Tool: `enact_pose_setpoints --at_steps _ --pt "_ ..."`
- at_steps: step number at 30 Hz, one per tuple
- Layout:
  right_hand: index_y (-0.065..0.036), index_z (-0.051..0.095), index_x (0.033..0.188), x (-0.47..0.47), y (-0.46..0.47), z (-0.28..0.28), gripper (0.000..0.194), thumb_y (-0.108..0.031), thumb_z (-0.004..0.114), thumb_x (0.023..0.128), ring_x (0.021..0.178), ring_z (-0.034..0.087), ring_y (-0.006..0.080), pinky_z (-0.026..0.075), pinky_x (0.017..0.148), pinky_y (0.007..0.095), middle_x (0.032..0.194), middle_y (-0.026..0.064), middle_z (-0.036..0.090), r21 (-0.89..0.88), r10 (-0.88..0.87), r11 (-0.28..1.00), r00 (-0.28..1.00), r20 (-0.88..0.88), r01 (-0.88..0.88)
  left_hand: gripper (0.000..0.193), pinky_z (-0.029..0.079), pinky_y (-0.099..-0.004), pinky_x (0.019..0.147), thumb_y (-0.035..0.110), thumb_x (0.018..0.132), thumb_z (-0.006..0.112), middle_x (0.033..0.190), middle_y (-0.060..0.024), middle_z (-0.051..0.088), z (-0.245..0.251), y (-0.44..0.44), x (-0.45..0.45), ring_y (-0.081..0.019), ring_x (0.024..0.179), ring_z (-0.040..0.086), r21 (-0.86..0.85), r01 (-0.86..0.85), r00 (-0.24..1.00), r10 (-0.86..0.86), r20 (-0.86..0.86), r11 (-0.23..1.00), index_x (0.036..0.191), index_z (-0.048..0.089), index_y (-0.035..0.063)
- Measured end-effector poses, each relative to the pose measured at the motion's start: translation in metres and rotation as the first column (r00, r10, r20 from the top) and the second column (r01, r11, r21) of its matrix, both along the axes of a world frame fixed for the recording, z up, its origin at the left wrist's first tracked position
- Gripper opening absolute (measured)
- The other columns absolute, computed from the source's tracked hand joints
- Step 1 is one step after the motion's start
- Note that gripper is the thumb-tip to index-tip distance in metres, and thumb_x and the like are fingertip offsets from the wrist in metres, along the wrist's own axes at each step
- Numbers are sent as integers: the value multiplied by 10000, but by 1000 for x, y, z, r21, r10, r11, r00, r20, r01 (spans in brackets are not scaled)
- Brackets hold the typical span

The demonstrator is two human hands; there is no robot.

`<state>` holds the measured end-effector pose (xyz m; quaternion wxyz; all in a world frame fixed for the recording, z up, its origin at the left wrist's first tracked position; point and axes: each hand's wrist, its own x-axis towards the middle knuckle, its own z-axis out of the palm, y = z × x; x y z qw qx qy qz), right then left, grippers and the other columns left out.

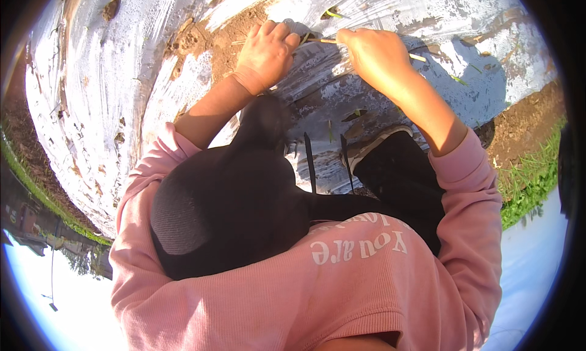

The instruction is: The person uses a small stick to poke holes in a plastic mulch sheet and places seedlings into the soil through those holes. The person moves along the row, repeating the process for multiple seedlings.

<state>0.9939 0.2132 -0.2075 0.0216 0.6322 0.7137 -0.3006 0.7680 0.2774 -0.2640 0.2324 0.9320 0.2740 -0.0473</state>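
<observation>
Silvery plastic mulch film (105,76), smeared with soil, lies over the ground before me. My left hand (270,53) is palm down on a patch of brown soil (222,44), its fingers bent; whether anything is under them is hidden. My right hand (373,51) is closed around a thin pale stick (417,57), whose one end sticks out behind the hand while the other points toward my left hand. Between the hands, a small yellow-green plant piece (305,38) shows beside my left fingers.
Small holes in the film hold green shoots, one (333,13) beyond my right hand. My shoe (380,142) rests on the film near another hole (355,115). Bare soil and grass (533,177) border the film at right. Two dark straps (310,161) hang between my legs.
</observation>
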Motion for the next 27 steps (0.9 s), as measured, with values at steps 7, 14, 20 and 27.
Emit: enact_pose_setpoints --at_steps 7,14,20,27 --pt "-52 631 1111 2 -43 -57 219 -85 546 911 572 446 87 370 549 249 676 -22 515 -636 -751 656 434 -498 406 294 461 -391 911 128 738 636 966 -91 636 -12 7 -8 -291 983 582 -360 -231 960 272 67 904 1031 656 109" --pt "-41 585 1190 -9 -77 -56 251 -114 551 953 542 372 39 277 474 190 747 -17 506 -925 -931 268 -173 -321 270 356 522 -331 723 167 787 585 855 -109 686 -18 12 3 -221 750 666 -788 -430 855 479 -200 440 1107 638 21" --pt "-42 566 1199 12 -65 -45 253 -128 547 962 520 352 43 262 467 193 717 -28 488 -924 -912 275 -231 -338 264 422 512 -321 728 187 808 591 823 -90 680 -18 14 6 -202 732 656 -782 -448 867 425 -261 433 1189 587 6" --pt "-33 601 1170 22 -30 -27 231 -122 541 966 713 487 43 402 642 199 796 -61 531 -511 -650 760 432 -626 402 390 449 -247 807 83 892 564 876 -25 607 12 10 -42 -97 846 554 -780 -533 697 692 -187 326 1273 533 4"
